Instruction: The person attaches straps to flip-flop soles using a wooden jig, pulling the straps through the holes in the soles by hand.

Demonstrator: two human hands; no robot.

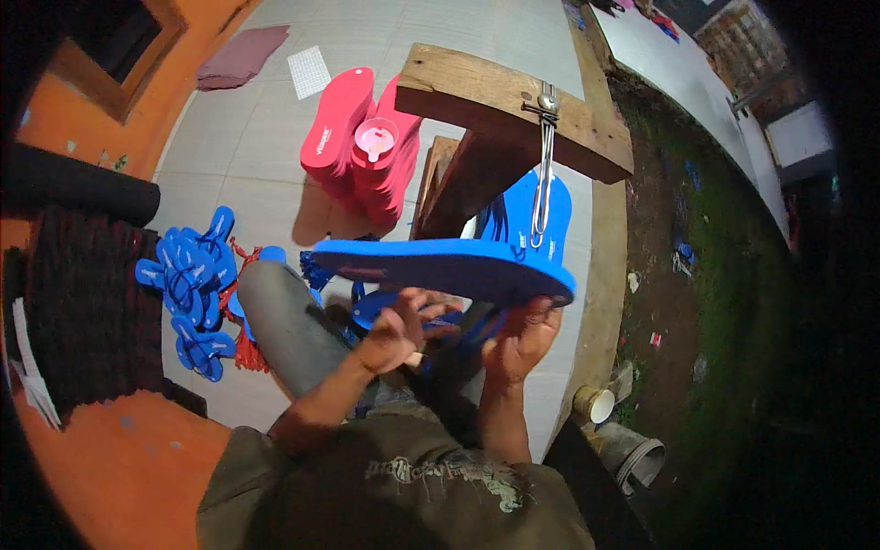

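Note:
My right hand [527, 337] grips one end of a blue flip-flop sole [431, 266], which is held tilted edge-up with its dark underside toward me. Below the sole's middle is my left hand [400, 332], its fingers apart and partly blurred, with nothing visible in them. A long metal hook [543, 179] fixed to a wooden stand [513, 96] reaches down to the sole's upper edge. Behind it lie more blue soles [541, 197]. Under my hands a blue sandal [371, 307] partly shows, along with dark blue straps [316, 268].
Tall stacks of red soles [339, 119] stand beyond, a clear plastic cup [374, 139] on top. A pile of blue flip-flops [188, 270] and red straps [249, 353] lie at the left. Black rolled material [92, 183] is against the orange wall. Buckets [632, 454] sit off the floor's right edge.

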